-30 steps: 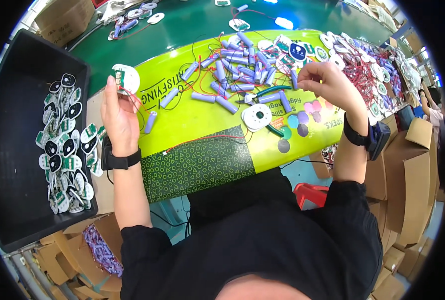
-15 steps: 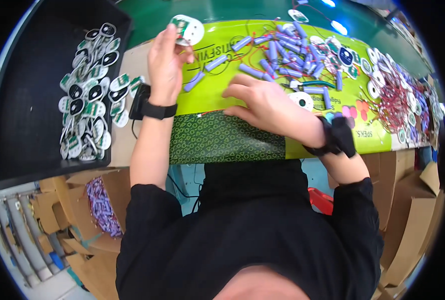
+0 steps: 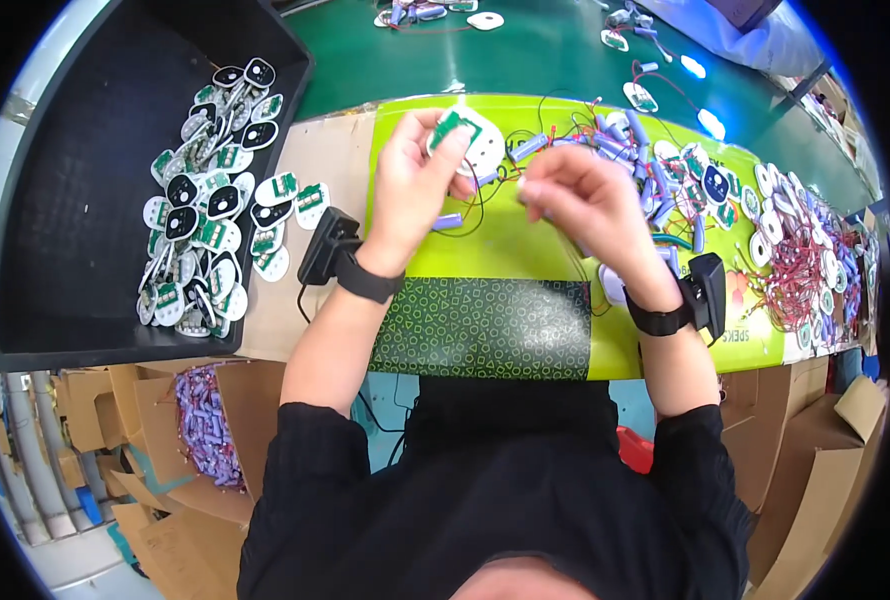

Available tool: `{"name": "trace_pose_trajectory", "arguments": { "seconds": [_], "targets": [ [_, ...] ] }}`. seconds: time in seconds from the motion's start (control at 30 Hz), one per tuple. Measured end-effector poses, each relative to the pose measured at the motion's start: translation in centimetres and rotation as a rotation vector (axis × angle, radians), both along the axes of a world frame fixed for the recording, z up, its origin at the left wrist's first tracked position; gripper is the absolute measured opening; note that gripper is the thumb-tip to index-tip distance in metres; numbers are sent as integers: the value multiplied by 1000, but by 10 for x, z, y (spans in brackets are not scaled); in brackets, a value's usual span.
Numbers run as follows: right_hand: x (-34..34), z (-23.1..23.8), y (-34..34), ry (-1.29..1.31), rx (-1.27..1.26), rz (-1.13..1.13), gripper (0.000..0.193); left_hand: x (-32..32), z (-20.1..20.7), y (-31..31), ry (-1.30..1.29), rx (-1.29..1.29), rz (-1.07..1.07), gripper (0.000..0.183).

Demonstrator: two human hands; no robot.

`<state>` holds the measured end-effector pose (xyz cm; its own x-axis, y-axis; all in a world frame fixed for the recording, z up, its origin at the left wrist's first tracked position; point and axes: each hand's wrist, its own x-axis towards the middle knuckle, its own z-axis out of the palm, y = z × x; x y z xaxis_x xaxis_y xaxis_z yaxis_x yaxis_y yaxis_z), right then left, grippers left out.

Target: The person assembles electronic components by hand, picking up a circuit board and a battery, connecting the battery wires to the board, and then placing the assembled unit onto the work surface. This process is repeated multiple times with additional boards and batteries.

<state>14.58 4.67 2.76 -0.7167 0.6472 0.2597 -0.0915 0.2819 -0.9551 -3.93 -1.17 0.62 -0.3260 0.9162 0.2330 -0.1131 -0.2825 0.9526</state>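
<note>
My left hand [image 3: 420, 175] is closed on a white rounded plate [image 3: 486, 152] with a green circuit board on it, the thumb lying over the board. Thin dark and red wires loop down from the plate. To its right, my right hand [image 3: 590, 200] is pinched on a small white piece [image 3: 522, 186], too small to make out. Just beyond and beside the right hand lies a heap of purple cylindrical battery cells [image 3: 615, 145] with red wires. One loose purple cell [image 3: 447, 221] rests below the left hand. Behind the right forearm, pliers with green handles [image 3: 673, 241] are partly hidden.
At left stands a black bin [image 3: 75, 200] holding many plates with circuit boards; several more plates [image 3: 312, 204] lie beside it. On the right is a pile of white discs with red wires [image 3: 790, 265]. More parts lie on the green surface [image 3: 395, 62] behind. Cardboard boxes [image 3: 780, 450] stand below.
My left hand has brought the plate inward and lower. My right hand has risen toward it and closed into a pinch on a small white piece. The head view has shifted, showing more of the far side.
</note>
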Motion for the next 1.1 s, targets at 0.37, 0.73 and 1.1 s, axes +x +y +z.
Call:
{"name": "trace_pose_trajectory", "arguments": {
  "seconds": [0.37,0.73,1.1],
  "targets": [
    [-3,-19,9,24,218,-289,9,35,-10,-2,30,-31,-193,23],
    [-1,-10,0,-129,676,-471,6,35,-15,-2,76,-1,-208,24],
    [-5,-10,1,-166,723,-431,5,35,-22,0,354,-6,-85,20]
  ]
}}
